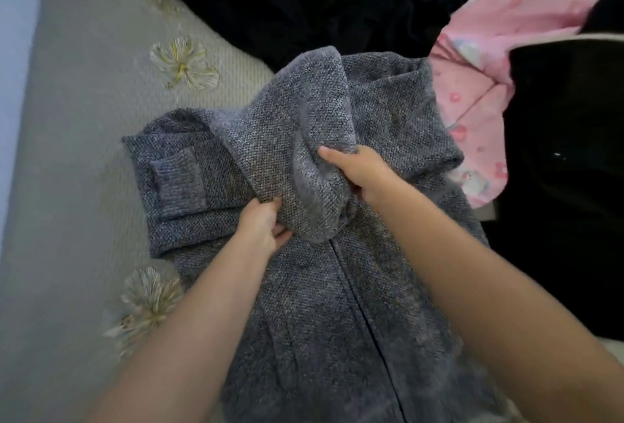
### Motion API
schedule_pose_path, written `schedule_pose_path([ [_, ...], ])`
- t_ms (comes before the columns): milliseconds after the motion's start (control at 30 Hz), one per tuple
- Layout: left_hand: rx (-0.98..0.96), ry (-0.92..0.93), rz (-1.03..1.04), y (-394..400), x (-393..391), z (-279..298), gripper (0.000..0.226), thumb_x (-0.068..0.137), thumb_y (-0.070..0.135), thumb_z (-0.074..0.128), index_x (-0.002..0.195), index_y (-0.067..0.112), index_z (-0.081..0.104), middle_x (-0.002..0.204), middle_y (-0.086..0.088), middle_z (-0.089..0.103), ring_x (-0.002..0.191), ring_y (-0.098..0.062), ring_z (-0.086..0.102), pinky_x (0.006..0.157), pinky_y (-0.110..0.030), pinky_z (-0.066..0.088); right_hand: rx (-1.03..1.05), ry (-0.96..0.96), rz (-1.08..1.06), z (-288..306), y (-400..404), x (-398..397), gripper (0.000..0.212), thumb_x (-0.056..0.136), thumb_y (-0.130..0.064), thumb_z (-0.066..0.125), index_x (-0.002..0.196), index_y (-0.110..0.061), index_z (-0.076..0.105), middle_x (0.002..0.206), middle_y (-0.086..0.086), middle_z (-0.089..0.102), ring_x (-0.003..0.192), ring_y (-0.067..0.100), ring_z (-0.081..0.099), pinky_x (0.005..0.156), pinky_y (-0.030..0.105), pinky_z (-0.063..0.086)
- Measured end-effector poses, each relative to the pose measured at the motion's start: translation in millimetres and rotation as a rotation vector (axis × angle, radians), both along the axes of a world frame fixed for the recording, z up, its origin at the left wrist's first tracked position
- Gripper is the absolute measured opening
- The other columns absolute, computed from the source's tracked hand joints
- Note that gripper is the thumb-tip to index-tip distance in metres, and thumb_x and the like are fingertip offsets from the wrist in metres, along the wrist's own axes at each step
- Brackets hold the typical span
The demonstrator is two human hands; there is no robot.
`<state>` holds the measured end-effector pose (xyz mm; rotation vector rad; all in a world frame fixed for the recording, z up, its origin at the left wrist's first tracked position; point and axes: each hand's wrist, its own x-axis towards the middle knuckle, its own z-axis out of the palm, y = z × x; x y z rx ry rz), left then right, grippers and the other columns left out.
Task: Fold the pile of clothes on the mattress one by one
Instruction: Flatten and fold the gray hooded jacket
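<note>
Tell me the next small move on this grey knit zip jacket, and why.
Probably lay the hood flat down over the jacket front. Both the left hand and the right hand grip it bunched and lifted above the zip, while one sleeve already lies folded in.

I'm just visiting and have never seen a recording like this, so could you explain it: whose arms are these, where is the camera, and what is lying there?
There is no machine here. A person wears one wide-angle camera on the head, looking forward and down, so the two bare arms reach in from the bottom of the picture. The surface is a mattress with a pale flower-patterned cover. Spread on it lies a grey knitted zip cardigan. The left hand and the right hand both grip a bunched upper part of it, lifted off the rest; one sleeve is folded across on the left. Beyond wait dark clothes and a pink patterned fabric. The black shape at the right edge is too dark to identify.
</note>
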<state>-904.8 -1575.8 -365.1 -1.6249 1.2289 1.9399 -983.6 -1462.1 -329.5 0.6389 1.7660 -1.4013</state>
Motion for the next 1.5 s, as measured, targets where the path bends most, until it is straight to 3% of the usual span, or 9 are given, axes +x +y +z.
schedule_pose_path([
  [100,0.076,0.143,0.202,-7,0,12,0.028,0.099,0.013,0.033,0.125,0.019,0.043,0.125,-0.01,0.052,0.114,-0.031,0.051,0.082,-0.045,0.041,-0.22,-0.078,-0.292,10,2,-4,0.005,0.087,-0.007,0.058,0.09,-0.006,0.054,0.097,0.015,0.065,0.085,0.03,0.063,0.081,0.045,0.052],
  [300,0.26,0.705,0.503,-26,2,33,0.032,0.092,-0.001,0.033,0.099,0.021,0.055,0.086,-0.005,0.073,0.08,-0.019,0.069,0.069,-0.038,0.055,-0.727,0.206,-0.562,7,41,24,0.035,0.07,0.007,0.055,0.097,-0.015,0.055,0.083,0.004,0.072,0.074,0.021,0.069,0.071,0.041,0.057],
  [400,0.135,0.464,0.445,-19,23,6,0.038,0.092,-0.007,0.031,0.109,0.016,0.055,0.1,-0.008,0.066,0.087,-0.023,0.062,0.074,-0.033,0.051,-0.397,0.136,-0.52,-19,44,57,0.037,0.072,0.01,0.057,0.103,-0.01,0.052,0.106,0.01,0.063,0.09,0.023,0.062,0.084,0.042,0.052],
  [533,-0.556,-0.046,-0.031,-8,56,-25,0.038,0.089,-0.002,0.047,0.126,0.0,0.041,0.111,-0.011,0.052,0.098,-0.028,0.052,0.074,-0.019,0.04,0.428,0.272,0.017,-57,41,98,0.068,0.082,-0.016,0.067,0.137,-0.01,0.028,0.133,0.014,0.043,0.113,0.026,0.048,0.095,0.036,0.04],
  [733,-1.294,0.408,-0.885,12,66,-19,0.055,0.092,0.014,0.047,0.142,0.005,0.025,0.152,-0.015,0.014,0.141,-0.029,0.008,0.112,-0.036,0.01,0.782,1.124,0.656,-53,44,98,0.052,0.087,-0.028,0.055,0.135,-0.011,0.044,0.144,0.025,0.032,0.133,0.044,0.029,0.104,0.056,0.024],
  [833,-1.221,0.195,-1.43,10,71,-39,0.062,0.097,0.038,0.03,0.147,0.012,0.003,0.155,-0.006,-0.005,0.142,-0.022,-0.007,0.114,-0.038,-0.003,0.76,0.836,1.087,-62,55,86,0.053,0.097,-0.04,0.032,0.146,-0.022,0.02,0.156,0.006,0.002,0.143,0.031,0.001,0.113,0.051,0.004],
  [967,-1.184,0.012,-1.549,9,69,-53,0.068,0.097,0.039,0.028,0.145,0.011,-0.01,0.154,-0.004,-0.013,0.142,-0.02,-0.012,0.114,-0.038,-0.005,0.606,0.572,1.242,-65,65,73,0.056,0.098,-0.044,0.023,0.146,-0.029,-0.001,0.154,-0.003,-0.017,0.142,0.027,-0.01,0.113,0.048,0.001],
  [1233,-1.135,0.406,-1.412,34,161,-30,0.063,0.094,0.034,0.043,0.142,0.0,0.022,0.151,-0.016,0.018,0.137,-0.019,0.001,0.111,-0.036,0.0,0.668,0.9,0.915,-21,165,121,0.045,0.083,-0.007,0.062,0.124,0.008,0.05,0.133,0.029,0.043,0.126,0.046,0.038,0.103,0.056,0.034],
  [1500,-1.016,0.226,-1.845,111,265,-33,0.06,0.077,0.047,0.054,0.113,-0.001,0.063,0.124,-0.017,0.058,0.112,-0.033,0.057,0.086,-0.063,0.04,1.094,0.341,0.924,-33,270,242,0.08,0.083,-0.038,0.059,0.144,-0.007,0.018,0.13,0.016,0.05,0.123,0.03,0.04,0.101,0.046,0.02],
])
